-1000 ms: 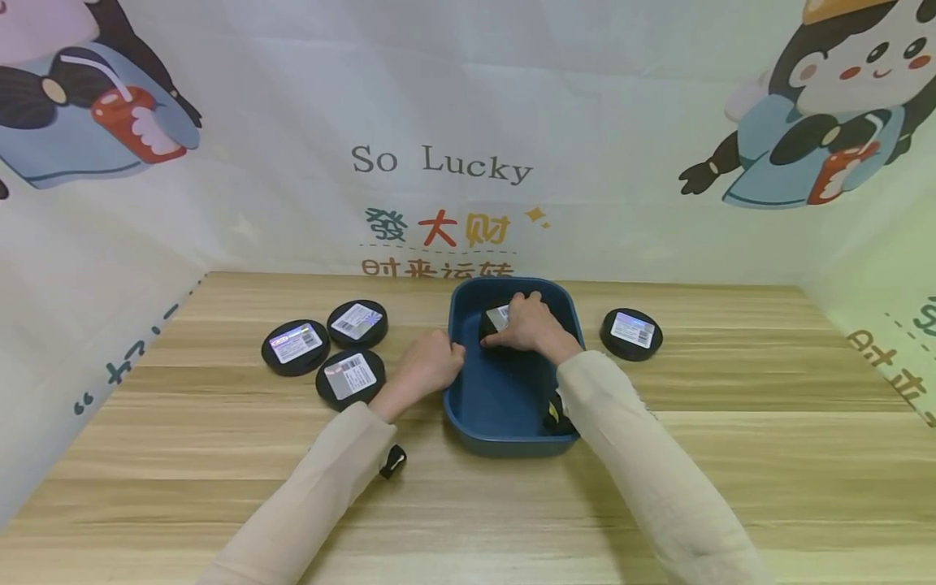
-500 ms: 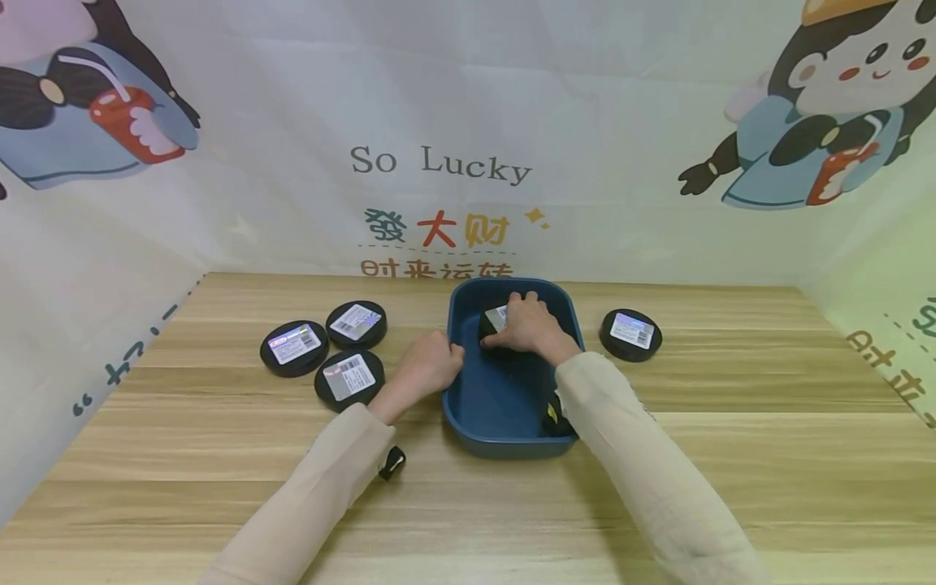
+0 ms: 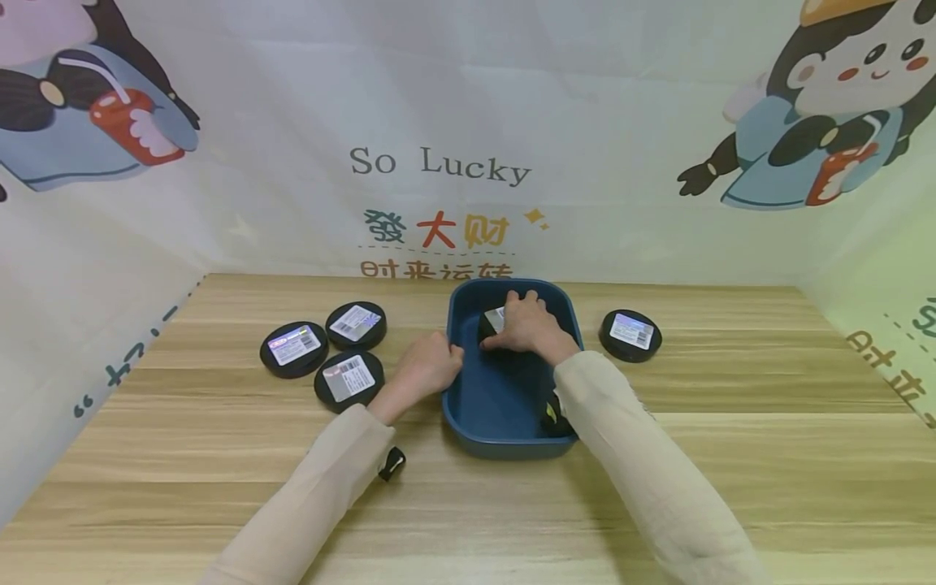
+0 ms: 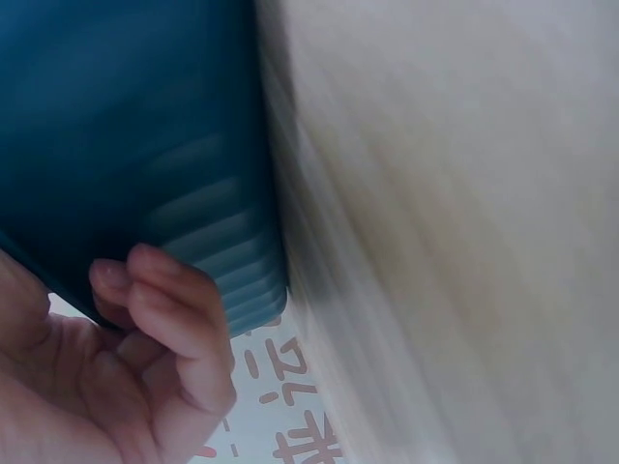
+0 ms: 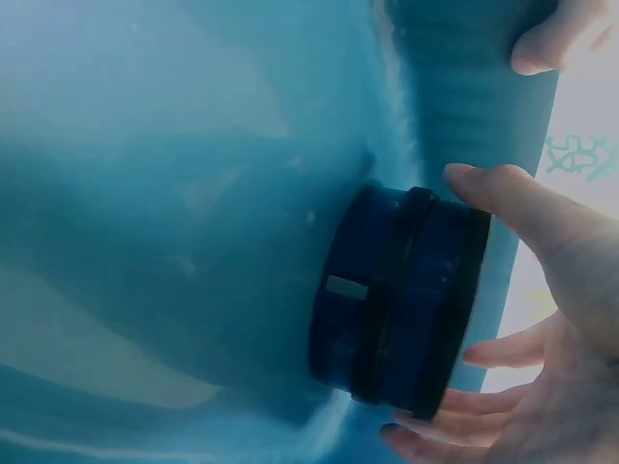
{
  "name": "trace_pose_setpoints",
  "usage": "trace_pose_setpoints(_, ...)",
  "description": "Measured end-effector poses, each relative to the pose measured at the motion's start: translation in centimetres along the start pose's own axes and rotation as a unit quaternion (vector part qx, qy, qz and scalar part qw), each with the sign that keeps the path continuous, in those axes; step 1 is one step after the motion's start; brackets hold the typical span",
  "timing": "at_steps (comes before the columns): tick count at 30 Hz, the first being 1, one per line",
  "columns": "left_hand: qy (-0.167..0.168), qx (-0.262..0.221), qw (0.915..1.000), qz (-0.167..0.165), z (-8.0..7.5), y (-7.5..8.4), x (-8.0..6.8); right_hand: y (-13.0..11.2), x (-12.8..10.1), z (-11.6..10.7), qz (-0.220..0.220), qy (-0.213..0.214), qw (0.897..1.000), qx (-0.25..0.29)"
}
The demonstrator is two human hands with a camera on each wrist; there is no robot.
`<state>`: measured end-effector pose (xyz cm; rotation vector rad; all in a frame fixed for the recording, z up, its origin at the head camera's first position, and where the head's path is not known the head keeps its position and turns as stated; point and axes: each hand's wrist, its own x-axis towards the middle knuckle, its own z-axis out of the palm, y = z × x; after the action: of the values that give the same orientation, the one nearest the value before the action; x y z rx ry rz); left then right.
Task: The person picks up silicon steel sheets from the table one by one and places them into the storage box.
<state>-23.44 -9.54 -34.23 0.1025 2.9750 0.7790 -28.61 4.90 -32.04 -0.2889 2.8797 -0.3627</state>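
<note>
Right hand (image 3: 528, 327) is inside the blue tub (image 3: 468, 406), at its far end, fingers curled over a black round container (image 3: 494, 322) and gripping it. Right wrist view: thumb on one side of the container (image 5: 397, 300), fingertips wrapped round the other, the container's base against the tub floor. The container is a short, squat cylinder, so no real long axis; its flat faces point up and down, white label face up (only a corner of the label shows past the fingers in the head view). Body is matte black with a seam ring round the middle and a small pale rectangular mark on the side wall.

Left hand (image 3: 431, 363) sits at the tub's left rim, fingers curled against the outer wall (image 4: 193, 174). In the left wrist view the fingertips (image 4: 164, 300) press on the ribbed corner; thumb position cannot be told for certain.

Tub is deep teal, rectangular with rounded corners, long axis running away from the person, on a wooden table (image 3: 731, 422).

Three more black round containers (image 3: 349, 378) lie in a cluster left of the tub, labels up; a fourth (image 3: 630, 334) lies right of it.
</note>
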Motion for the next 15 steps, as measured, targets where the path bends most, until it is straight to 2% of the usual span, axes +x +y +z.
trace_pose_setpoints(15, 0.001, -0.005, 1.0000, 0.002, 0.0, 0.0, 0.0, -0.6, -1.1, -2.0, -0.046, 0.019, 0.999, 0.010)
